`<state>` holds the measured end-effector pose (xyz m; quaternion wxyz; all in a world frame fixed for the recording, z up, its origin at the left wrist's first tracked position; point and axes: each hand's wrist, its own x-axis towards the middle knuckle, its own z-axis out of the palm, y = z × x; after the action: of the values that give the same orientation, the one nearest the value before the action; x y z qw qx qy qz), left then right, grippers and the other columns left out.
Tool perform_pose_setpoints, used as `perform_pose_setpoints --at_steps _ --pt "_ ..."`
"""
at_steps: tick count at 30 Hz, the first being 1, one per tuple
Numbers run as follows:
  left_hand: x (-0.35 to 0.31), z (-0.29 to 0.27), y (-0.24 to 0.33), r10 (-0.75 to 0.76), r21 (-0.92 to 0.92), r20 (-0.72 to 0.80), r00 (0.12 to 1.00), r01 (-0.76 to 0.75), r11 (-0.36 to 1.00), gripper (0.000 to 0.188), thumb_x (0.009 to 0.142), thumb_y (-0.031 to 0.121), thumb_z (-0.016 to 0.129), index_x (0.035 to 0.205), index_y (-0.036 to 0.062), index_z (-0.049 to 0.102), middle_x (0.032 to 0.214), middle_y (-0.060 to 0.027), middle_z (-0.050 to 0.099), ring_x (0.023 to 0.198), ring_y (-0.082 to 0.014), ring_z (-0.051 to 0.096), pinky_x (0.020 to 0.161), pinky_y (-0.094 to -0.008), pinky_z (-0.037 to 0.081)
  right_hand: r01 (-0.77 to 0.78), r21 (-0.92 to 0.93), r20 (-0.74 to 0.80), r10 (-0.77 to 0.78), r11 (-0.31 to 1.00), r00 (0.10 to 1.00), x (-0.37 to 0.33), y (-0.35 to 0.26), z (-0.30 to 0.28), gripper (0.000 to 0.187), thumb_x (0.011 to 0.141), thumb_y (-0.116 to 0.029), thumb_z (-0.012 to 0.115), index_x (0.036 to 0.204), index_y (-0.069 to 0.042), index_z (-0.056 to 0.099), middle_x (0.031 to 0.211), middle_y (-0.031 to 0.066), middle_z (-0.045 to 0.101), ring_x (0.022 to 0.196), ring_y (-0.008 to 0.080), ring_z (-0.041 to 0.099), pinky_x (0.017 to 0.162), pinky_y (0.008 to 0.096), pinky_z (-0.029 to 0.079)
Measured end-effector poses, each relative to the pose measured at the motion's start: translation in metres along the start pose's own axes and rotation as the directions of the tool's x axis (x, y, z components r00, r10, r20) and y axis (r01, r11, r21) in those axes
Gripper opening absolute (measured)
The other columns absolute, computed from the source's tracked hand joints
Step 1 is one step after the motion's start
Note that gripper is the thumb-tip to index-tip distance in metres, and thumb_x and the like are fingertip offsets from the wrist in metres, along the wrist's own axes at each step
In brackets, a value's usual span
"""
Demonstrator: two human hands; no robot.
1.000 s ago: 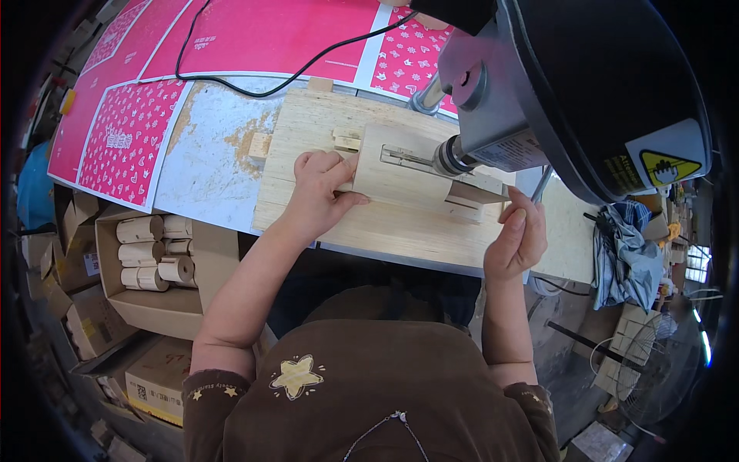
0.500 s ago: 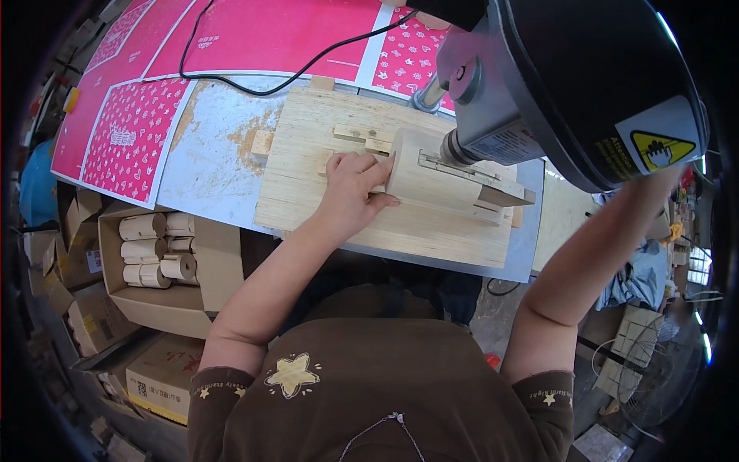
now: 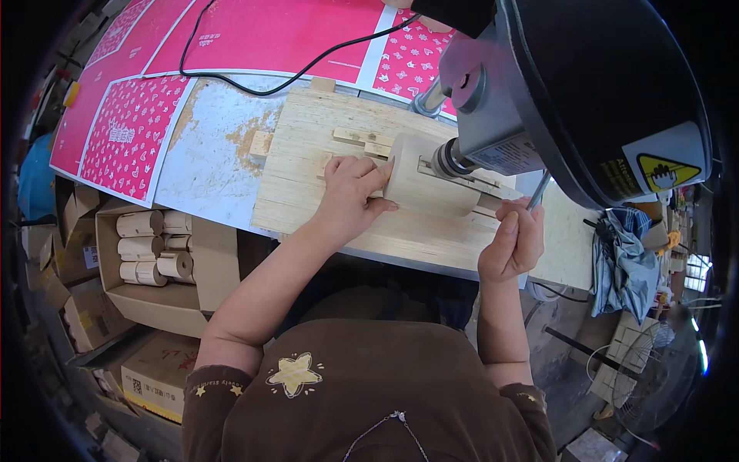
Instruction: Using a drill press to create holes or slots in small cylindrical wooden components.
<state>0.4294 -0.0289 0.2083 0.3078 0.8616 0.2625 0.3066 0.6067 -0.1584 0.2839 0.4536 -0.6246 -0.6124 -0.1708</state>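
Observation:
A pale wooden cylinder (image 3: 431,189) with a long slot along its top lies on its side on a plywood board (image 3: 296,146). My left hand (image 3: 350,199) grips its left end, the thumb on the near side and the fingers bent against the end. Above the cylinder stands a drill press with a black housing (image 3: 600,85). Its chuck (image 3: 450,158) sits right over the slot, hiding the bit and part of the slot. My right hand (image 3: 514,242) is closed around the thin metal lever (image 3: 541,189) of the drill press, right of the cylinder.
Wooden strips (image 3: 362,138) lie on the board behind the cylinder. A black cable (image 3: 285,83) crosses pink printed sheets (image 3: 269,38) at the back. Left of me, a cardboard box (image 3: 215,266) holds several wooden cylinders. A fan (image 3: 654,369) stands at the lower right.
My right hand has come down and toward me from behind the drill press housing, now holding the lever. The chuck has moved lower over the slot. My left hand keeps its hold.

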Motion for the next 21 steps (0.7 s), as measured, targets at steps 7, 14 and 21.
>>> perform_pose_setpoints --at_steps 7,14,21 --pt "-0.001 -0.002 0.002 0.003 0.011 0.001 1.0 -0.003 1.0 0.055 0.059 0.018 0.077 0.11 0.0131 0.059 0.081 -0.0005 0.049 0.083 -0.0192 0.048 0.088 -0.0375 0.028 -0.013 -0.026 -0.29 0.004 1.0 0.957 0.05 -0.027 -0.046 0.023 0.089 -0.015 0.048 0.081 0.004 0.057 0.072 0.0107 0.055 0.054 0.0099 0.039 0.051 0.0217 0.032" --pt "0.008 0.002 0.011 -0.162 -0.256 0.067 0.985 0.174 0.951 0.044 0.056 0.018 0.079 0.096 0.0101 0.063 0.079 -0.0002 0.051 0.083 -0.0168 0.05 0.089 -0.0354 0.028 -0.238 0.065 -0.237 0.247 0.969 0.939 0.142 0.0 -0.051 0.019 0.089 -0.013 0.053 0.097 0.003 0.058 0.087 0.0064 0.06 0.07 0.0087 0.053 0.06 0.0206 0.04" --pt "0.009 -0.005 0.005 0.053 -0.057 -0.084 0.995 -0.058 0.997 0.039 0.054 0.01 0.08 0.088 0.003 0.063 0.078 -0.0031 0.051 0.077 -0.0171 0.053 0.076 -0.0283 0.041 -0.428 0.036 0.399 0.38 0.903 0.835 0.062 0.053 -0.048 0.034 0.075 -0.006 0.064 0.107 0.002 0.054 0.101 0.0121 0.06 0.097 0.0238 0.055 0.085 0.0344 0.041"
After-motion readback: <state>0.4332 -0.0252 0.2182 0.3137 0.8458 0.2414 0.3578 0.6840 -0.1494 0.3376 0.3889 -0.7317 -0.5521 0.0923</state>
